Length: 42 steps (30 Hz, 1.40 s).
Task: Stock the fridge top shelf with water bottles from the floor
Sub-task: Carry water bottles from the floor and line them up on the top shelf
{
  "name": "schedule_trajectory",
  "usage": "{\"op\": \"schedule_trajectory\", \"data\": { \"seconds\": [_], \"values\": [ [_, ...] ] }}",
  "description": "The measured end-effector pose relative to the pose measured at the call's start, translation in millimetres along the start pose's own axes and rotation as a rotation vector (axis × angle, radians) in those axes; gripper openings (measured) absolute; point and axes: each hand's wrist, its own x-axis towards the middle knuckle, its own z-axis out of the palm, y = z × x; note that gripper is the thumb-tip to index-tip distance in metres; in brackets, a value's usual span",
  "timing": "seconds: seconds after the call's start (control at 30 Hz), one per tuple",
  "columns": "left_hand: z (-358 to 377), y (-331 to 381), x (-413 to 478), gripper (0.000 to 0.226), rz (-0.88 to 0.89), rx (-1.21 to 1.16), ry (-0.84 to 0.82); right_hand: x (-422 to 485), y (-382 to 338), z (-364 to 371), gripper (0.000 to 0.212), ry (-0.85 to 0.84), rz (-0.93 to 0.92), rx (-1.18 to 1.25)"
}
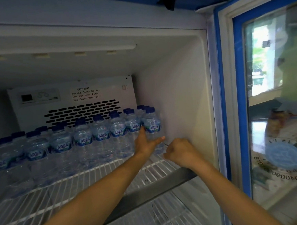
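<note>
Holding several rows of upright AQUA water bottles (84, 140) w/ blue caps, the fridge (178, 92) top shelf (64, 183) is stocked across its back. Left hand (144, 144): fingers straight & spread, index up the left side of the end bottle (153, 127), thumb across its lower front, touching but not wrapped. Right hand (181, 153): fingers curled in a fist, nothing visible in it, just right of that bottle's base. End bottle stands btwn left thumb & index, next to the right wall. Glass door (274, 86) stands open beyond the right fist.
</note>
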Motion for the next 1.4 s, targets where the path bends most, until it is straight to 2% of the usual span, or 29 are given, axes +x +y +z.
{"op": "schedule_trajectory", "data": {
  "seconds": [0.17,0.27,0.37,0.43,0.53,0.63,0.73,0.83,0.93,1.03,1.2,1.3,1.4],
  "values": [
    [1.7,-3.5,4.5,0.085,-0.034,0.02,-0.039,-32.0,-7.0,2.3,0.043,0.175,0.012,-0.221],
    [1.8,-7.7,6.5,0.084,-0.087,0.059,-0.114,-46.1,-2.7,11.5,0.051,0.419,-0.164,-0.328],
    [3.6,-8.9,5.9,0.085,-0.073,0.087,-0.091,-47.0,3.6,18.8,0.054,0.601,-0.349,-0.485],
    [6.1,-7.6,3.8,0.076,-0.027,0.132,-0.044,-43.4,9.1,20.7,0.056,0.57,-0.397,-0.475],
    [9.3,-6.3,0.7,0.067,0.043,0.215,0.001,-42.6,13.4,23.4,0.072,0.46,-0.335,-0.398],
    [9.9,-7.0,-1.4,0.063,0.081,0.23,0.018,-42.5,12.7,23.8,0.083,0.486,-0.358,-0.316],
    [8.7,-7.1,-2.7,0.064,0.085,0.209,0.019,-42.6,10.9,21.2,0.079,0.467,-0.337,-0.313],
    [7.8,-5.0,-4.5,0.064,0.072,0.214,0.003,-43.7,12.4,22.0,0.062,0.445,-0.307,-0.333],
    [5.6,-1.1,-8.1,0.067,0.018,0.264,-0.034,-43.7,12.6,19.5,0.063,0.416,-0.317,-0.345],
    [-1.9,11.3,-15.7,0.072,-0.109,0.388,-0.094,-44.2,11.1,15.6,0.061,0.371,-0.33,-0.33],
    [-37.7,33.1,-42.1,0.059,-0.246,0.769,-0.373,-47.9,4.9,7.4,0.058,0.304,-0.321,-0.368],
    [-74.8,33.4,-75.3,0.053,-0.216,0.804,-0.475,-52.8,-3.7,4.5,0.051,0.272,-0.244,-0.373],
    [-111.8,38.8,-122.1,0.034,-0.148,0.748,-0.43,-63.9,-22.2,13.3,0.05,0.235,-0.171,-0.284]
  ]
}}
